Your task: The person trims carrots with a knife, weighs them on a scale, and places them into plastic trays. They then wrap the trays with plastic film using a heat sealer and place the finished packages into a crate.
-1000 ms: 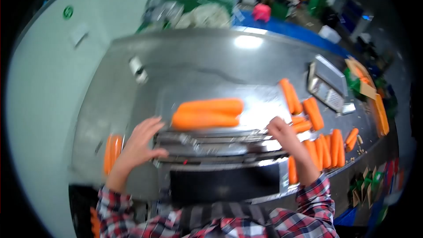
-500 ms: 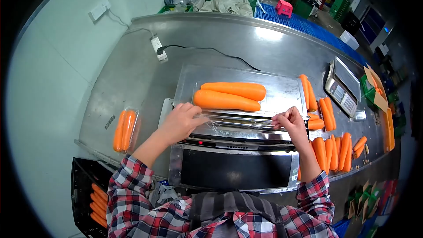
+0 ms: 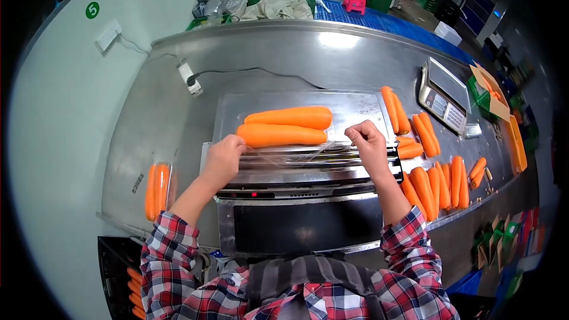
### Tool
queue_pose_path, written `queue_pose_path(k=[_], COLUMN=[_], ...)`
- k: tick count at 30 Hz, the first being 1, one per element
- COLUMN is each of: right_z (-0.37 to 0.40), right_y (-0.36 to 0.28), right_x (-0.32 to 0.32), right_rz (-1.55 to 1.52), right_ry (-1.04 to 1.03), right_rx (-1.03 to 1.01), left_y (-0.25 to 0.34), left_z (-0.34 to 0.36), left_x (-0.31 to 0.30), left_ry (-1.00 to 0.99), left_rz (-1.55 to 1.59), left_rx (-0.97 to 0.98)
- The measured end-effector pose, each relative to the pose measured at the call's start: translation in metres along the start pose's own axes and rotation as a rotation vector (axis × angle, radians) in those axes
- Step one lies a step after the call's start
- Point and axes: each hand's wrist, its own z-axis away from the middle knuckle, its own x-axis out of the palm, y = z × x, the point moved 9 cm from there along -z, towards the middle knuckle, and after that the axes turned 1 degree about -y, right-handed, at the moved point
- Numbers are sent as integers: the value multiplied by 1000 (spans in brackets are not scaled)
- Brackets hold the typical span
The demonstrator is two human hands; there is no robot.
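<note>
Two large orange carrots point(image 3: 287, 134) lie side by side on the metal top of a wrapping machine point(image 3: 228, 109). At their left end, my left hand point(image 3: 223, 159) is closed in a pinch on the clear plastic film point(image 3: 290, 155). My right hand point(image 3: 368, 143) pinches the film's right side, to the right of the carrots. The film stretches between both hands along the near side of the carrots, above the machine's rollers. Below the rollers is a dark plate point(image 3: 308, 225).
Wrapped carrots point(image 3: 157, 191) lie at the left, and several more point(image 3: 435, 186) at the right. A scale point(image 3: 444, 96) stands at the back right. A power strip point(image 3: 189, 78) with a black cable is behind the machine. A black crate point(image 3: 115, 272) holds carrots at the lower left.
The whole view has shifted, with table items now further left. My left hand has closed on the film by the carrots' left end, and the film is drawn nearer the carrots.
</note>
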Motion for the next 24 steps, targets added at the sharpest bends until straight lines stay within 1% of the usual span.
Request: queue_pose_path(k=[2, 3, 4, 5, 7, 8, 10, 11, 13, 14, 15, 17, 18, 21, 22, 23, 24], right_z=[1, 5, 14, 20, 20, 19, 16, 9, 4, 6, 10, 16, 17, 18, 20, 22, 22], right_y=[6, 7, 20, 26, 0, -9, -34, -50, -65, -67, -69, -70, -77, -60, -51, -48, -52], right_x=[1, 5, 12, 16, 7, -2, -29, -41, -24, -15, -13, -11, -12, -19, -17, -17, -20], right_rz=[-54, -106, -182, -144, -262, -308, -393, -390, -295, -88, 112, 439, 444, -5, -232, -302, -333], right_ry=[-59, -109, -163, -256, -148, -87, 50, 33, -108, -216, -237, -229, -169, -148, -165, -153, -134], right_rx=[57, 93, 255, 348, 144, 121, 71, -45, 13, -3, -30, -166, -272, 88, 183, 256, 176], left_y=[-9, -16, -21, -26, -27, -29, -34, -32, -8, 1, 1, -6, -4, 12, 9, 9, 14], left_z=[2, 5, 10, 14, 14, 12, 10, 10, -3, -8, -9, 0, 2, 5, 8, 10, 11], left_x=[-4, 0, 5, 10, 6, 3, -32, -48, -56, -58, -57, -49, -54, -69, -74, -77, -79], left_ry=[25, -8, -45, -82, -7, 31, 164, 228, 91, 31, 2, -61, 77, 233, 226, 233, 238], left_rz=[58, 171, 284, 396, 324, 287, 423, 494, 446, 417, 315, 116, 187, 15, -82, 31, 145], left_rx=[-110, -222, -336, -448, -369, -329, -428, -482, -337, -258, -226, -175, -214, -107, -173, -234, -291])
